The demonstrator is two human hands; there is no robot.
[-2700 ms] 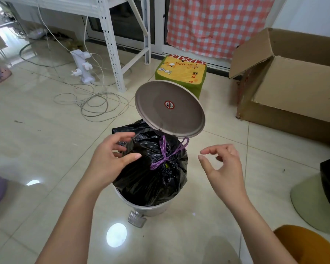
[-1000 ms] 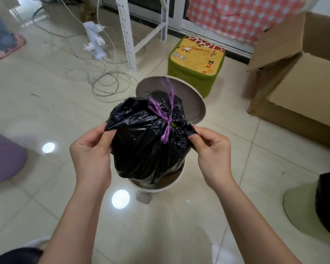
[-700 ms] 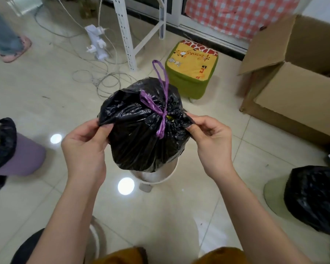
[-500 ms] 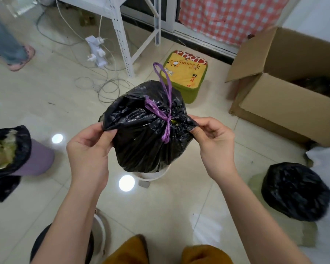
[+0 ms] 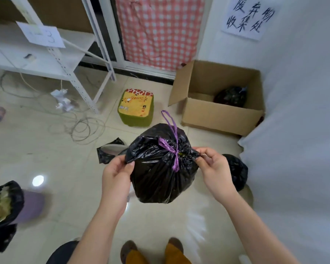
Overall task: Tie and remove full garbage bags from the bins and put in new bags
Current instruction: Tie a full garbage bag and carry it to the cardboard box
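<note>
I am looking down at a cardboard box standing open against the wall with one tied black bag already lying inside, and I judge it to be the drop point. In front of me the full garbage bag is hanging in the air above the floor, clear of any bin, its purple drawstring knotted. My left hand is pinching its left fold and my right hand its gathered neck. The removal step is underway; next I am expecting to carry it forward and right.
</note>
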